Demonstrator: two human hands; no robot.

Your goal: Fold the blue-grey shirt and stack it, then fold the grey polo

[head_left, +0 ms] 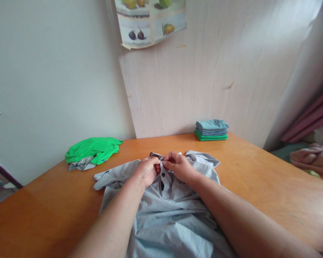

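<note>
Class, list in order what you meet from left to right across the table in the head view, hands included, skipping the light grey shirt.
Crumpled bright green garment → bare left hand → bare right hand → folded stack of blue and green fabric.

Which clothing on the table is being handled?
The grey shirt spread out in front: the left hand and right hand grip it near the collar. The crumpled green garment and the folded stack lie apart from both hands.

"Where did the shirt [161, 222] lie?"
"On the surface [271, 186], before the panel [177, 96]; a clothes pile [88, 149] lay to its left; a clothes stack [211, 130] sat behind it, rightward;"
"And the poster [153, 25]?"
"On the panel, behind everything."
</note>
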